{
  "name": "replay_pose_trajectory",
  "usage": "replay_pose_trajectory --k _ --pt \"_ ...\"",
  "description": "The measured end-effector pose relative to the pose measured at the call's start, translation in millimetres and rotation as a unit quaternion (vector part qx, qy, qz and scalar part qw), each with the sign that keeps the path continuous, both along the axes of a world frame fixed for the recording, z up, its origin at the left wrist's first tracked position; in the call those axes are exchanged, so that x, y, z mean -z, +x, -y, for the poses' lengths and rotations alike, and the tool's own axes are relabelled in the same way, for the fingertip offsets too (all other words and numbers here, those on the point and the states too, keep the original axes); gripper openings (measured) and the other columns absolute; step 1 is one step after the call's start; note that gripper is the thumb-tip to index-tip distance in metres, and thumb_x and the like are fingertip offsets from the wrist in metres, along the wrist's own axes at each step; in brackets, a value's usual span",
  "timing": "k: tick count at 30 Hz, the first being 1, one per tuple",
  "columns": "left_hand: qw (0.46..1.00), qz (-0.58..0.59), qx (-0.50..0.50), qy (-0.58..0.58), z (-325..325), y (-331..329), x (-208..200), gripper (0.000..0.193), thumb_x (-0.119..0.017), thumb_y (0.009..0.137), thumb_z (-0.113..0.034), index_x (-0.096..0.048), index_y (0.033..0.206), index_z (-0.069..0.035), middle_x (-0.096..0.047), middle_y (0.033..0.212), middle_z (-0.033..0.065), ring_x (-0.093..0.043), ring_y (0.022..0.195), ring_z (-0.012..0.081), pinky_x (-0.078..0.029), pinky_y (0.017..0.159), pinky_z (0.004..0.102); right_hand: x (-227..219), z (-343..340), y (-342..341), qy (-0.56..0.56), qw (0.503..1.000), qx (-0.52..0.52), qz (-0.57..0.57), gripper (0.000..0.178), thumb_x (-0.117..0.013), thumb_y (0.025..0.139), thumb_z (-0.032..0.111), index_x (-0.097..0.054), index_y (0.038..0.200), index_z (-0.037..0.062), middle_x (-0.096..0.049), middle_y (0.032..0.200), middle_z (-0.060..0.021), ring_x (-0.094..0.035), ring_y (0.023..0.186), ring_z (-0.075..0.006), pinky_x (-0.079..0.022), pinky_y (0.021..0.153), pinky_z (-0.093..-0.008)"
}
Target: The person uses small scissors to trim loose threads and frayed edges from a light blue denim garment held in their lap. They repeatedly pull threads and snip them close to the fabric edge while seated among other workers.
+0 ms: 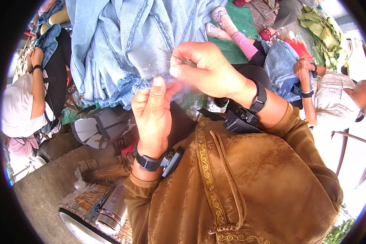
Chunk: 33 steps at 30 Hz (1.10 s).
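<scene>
Light-blue denim point(150, 49) with raised seams and a frayed, fringed edge lies heaped in front of me. My left hand point(152, 114) is closed at this fringe, thumb pointing up, and appears to grip the denim edge; its index finger is blurred. Just above and to the right, my right hand point(209, 69) pinches a thin, dark needle-like tool point(186, 62) between thumb and forefinger. Most of that tool is hidden by the fingers, so its exact kind does not show. The two hands are close together, with the right one higher.
A person point(26, 97) on the left and another person point(333, 97) on the right handle denim too. A grey-and-black bag point(97, 129) lies below the fabric. Lower left are a metal flask point(113, 209) and a woven basket point(89, 199). Green sheeting point(240, 20) covers ground ahead.
</scene>
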<state>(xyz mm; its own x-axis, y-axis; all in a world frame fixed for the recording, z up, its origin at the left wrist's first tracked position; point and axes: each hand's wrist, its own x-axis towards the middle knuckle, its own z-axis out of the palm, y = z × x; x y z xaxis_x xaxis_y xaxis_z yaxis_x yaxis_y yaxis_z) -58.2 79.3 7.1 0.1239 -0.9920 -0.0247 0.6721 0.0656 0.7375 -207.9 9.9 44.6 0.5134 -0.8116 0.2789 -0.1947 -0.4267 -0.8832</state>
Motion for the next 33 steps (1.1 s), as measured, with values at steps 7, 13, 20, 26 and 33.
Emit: replay_pose_trajectory --k 7,13,20,26,33 --pt "1.000 0.019 0.000 0.009 1.4 -0.8 -1.5 0.018 -0.057 0.091 -0.011 -0.062 0.076 -0.005 -0.065 0.081 0.0097 -0.065 0.078 0.0226 -0.054 0.077 0.0400 -2.3 -3.2 -18.3 0.058 0.997 0.039 0.038 0.008 -0.062 0.085 0.008 -0.058 0.082 0.0007 -0.054 0.074 0.0019 -0.048 0.071 -0.0057 -0.041 0.064 -0.0230" --pt "0.998 0.053 -0.021 0.002 2.7 -9.5 -3.5 0.015 -0.059 0.091 -0.010 -0.062 0.077 -0.003 -0.065 0.084 0.0084 -0.064 0.078 0.0159 -0.053 0.077 0.0343 -17.7 -9.5 -13.3 -0.174 0.983 0.020 -0.051 0.013 -0.065 0.070 -0.001 -0.058 0.080 0.0009 -0.054 0.073 -0.0070 -0.055 0.066 -0.0200 -0.045 0.058 -0.0290" --pt "0.976 0.214 -0.019 -0.026 -2.3 1.4 17.4 0.011 -0.055 0.092 -0.008 -0.064 0.091 -0.002 -0.066 0.096 0.0119 -0.064 0.087 0.0192 -0.053 0.081 0.0357 -9.5 -7.9 -3.0 -0.212 0.965 0.040 -0.146 0.011 -0.062 0.065 0.011 -0.056 0.070 0.0042 -0.055 0.074 -0.0104 -0.058 0.064 -0.0314 -0.044 0.053 -0.0404" --pt "0.993 0.110 -0.035 0.022 -1.7 -6.5 -4.1 0.019 -0.059 0.091 -0.015 -0.063 0.079 -0.001 -0.063 0.075 0.0029 -0.062 0.067 0.0116 -0.050 0.066 0.0237 5.7 3.5 -9.9 -0.035 0.997 0.005 -0.065 0.007 -0.060 0.076 0.007 -0.058 0.077 0.0001 -0.054 0.067 -0.0060 -0.053 0.061 -0.0132 -0.042 0.057 -0.0265" --pt "0.990 0.134 -0.027 0.030 -1.6 -2.5 -5.3 0.023 -0.060 0.091 -0.018 -0.063 0.076 -0.002 -0.063 0.070 0.0031 -0.061 0.064 0.0115 -0.048 0.062 0.0226 -0.9 2.8 -9.9 0.015 1.000 -0.005 -0.001 0.006 -0.060 0.077 0.006 -0.058 0.079 0.0002 -0.054 0.070 -0.0033 -0.051 0.063 -0.0119 -0.041 0.056 -0.0258"
